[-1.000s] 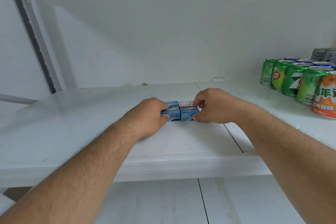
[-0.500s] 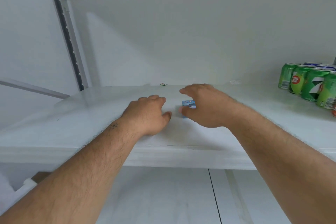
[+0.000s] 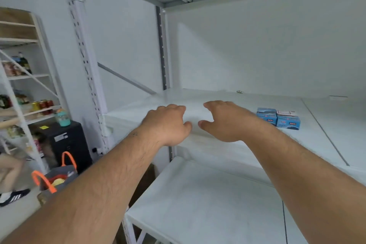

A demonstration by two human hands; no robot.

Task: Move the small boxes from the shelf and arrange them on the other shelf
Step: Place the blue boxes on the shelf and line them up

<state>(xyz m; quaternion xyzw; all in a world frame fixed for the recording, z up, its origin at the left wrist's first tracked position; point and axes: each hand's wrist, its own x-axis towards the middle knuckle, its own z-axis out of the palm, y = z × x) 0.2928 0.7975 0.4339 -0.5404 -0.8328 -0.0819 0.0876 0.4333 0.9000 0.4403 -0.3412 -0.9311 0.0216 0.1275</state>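
1. Lower shelf (image 3: 208, 204): white, nearest, bare.
2. Left hand (image 3: 168, 125): palm down over the upper shelf's front edge, fingers loosely bent, holding nothing.
3. Right hand (image 3: 223, 123): beside the left, palm down, fingers relaxed, holding nothing.
4. Upper shelf (image 3: 247, 144): white, carries the boxes.
5. Boxes (image 3: 278, 118): two small blue ones, side by side and touching, just right of the right hand, apart from it.
6. Bag (image 3: 57, 178): grey with orange handles, on the floor far left.
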